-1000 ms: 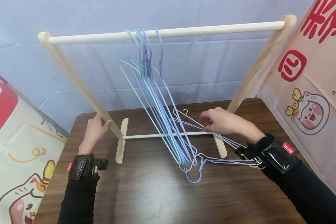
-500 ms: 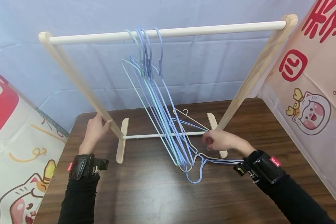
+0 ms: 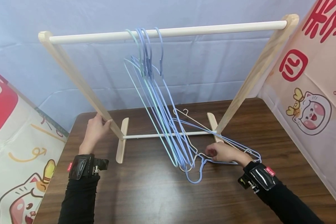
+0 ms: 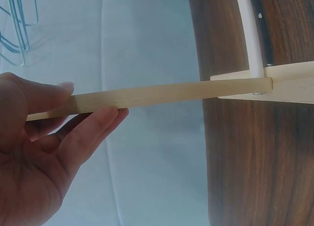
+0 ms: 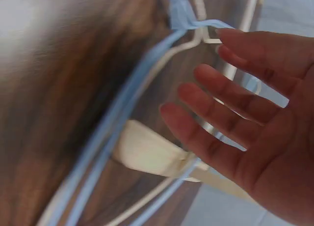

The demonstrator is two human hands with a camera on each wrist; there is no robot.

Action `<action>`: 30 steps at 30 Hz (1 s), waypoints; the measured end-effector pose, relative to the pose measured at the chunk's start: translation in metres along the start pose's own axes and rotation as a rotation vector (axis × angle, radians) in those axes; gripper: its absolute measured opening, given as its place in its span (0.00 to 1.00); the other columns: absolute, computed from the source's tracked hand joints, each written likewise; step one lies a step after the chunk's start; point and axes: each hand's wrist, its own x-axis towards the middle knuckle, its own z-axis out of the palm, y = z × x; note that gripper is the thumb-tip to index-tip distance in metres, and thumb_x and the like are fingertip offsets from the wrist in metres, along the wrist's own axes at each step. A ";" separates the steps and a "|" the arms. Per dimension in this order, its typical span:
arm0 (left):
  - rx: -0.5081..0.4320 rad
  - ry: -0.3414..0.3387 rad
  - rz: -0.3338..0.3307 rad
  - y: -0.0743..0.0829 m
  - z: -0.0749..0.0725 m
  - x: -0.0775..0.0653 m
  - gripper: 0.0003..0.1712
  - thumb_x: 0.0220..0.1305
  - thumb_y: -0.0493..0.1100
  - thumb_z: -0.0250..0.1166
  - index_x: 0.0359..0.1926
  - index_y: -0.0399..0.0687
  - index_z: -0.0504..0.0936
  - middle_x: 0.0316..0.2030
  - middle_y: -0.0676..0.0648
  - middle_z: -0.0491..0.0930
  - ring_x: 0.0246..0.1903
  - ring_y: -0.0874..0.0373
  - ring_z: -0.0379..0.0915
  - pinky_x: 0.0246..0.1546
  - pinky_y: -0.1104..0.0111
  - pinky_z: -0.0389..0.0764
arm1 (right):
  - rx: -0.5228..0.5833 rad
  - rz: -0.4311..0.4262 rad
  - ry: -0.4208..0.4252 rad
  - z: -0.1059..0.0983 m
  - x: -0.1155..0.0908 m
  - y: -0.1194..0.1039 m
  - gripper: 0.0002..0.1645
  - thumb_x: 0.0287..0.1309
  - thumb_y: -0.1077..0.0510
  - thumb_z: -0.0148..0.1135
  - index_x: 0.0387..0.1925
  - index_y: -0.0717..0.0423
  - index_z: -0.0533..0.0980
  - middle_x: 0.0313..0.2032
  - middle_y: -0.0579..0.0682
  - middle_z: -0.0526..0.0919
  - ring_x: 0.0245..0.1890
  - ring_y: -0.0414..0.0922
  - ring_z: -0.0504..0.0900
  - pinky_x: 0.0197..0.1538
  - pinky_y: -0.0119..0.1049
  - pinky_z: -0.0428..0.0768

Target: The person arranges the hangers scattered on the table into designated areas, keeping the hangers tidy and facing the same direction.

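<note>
My left hand (image 3: 94,132) grips the left wooden post of the clothes rack, thumb on one side and fingers on the other, as the post (image 4: 162,94) in the left wrist view shows. Several blue hangers and a mint-green one hang by their hooks from the rack's white top bar (image 3: 212,29). On the table under the rack lie blue hangers (image 3: 201,168) overlapping a cream one (image 3: 191,116). Just over these lying hangers is my right hand (image 3: 225,152). Its palm (image 5: 279,152) shows in the right wrist view, fingers loosely bent and holding nothing.
The rack's lower white bar (image 3: 142,136) runs between two wooden feet, the left foot (image 3: 122,141) standing near my left hand. A pale blue cloth (image 3: 106,77) hangs behind the brown table (image 3: 145,199). Printed sheets (image 3: 308,109) flank both sides.
My right hand has come forward from the rack's right post, down toward the hooks of the lying hangers. The hanging hangers have swung slightly. My left hand keeps its place on the post.
</note>
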 end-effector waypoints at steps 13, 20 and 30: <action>0.009 -0.004 -0.006 0.001 -0.001 0.000 0.18 0.63 0.36 0.56 0.46 0.22 0.67 0.32 0.26 0.76 0.26 0.40 0.76 0.18 0.63 0.69 | -0.123 -0.014 0.047 0.027 -0.007 0.016 0.23 0.30 0.78 0.61 0.30 0.54 0.70 0.23 0.45 0.68 0.24 0.40 0.67 0.27 0.33 0.67; 0.013 -0.005 -0.005 0.000 0.000 0.000 0.19 0.63 0.37 0.56 0.46 0.21 0.67 0.32 0.26 0.76 0.26 0.40 0.76 0.19 0.62 0.69 | -0.166 0.015 0.045 0.032 -0.006 0.016 0.22 0.31 0.80 0.54 0.24 0.51 0.67 0.21 0.43 0.66 0.23 0.41 0.67 0.26 0.34 0.65; 0.009 -0.005 -0.016 0.001 -0.001 0.000 0.18 0.63 0.37 0.55 0.46 0.22 0.67 0.34 0.25 0.76 0.32 0.35 0.76 0.25 0.55 0.73 | -0.213 0.103 0.017 0.032 -0.006 0.012 0.19 0.38 0.78 0.55 0.22 0.49 0.67 0.20 0.41 0.65 0.21 0.39 0.64 0.22 0.33 0.63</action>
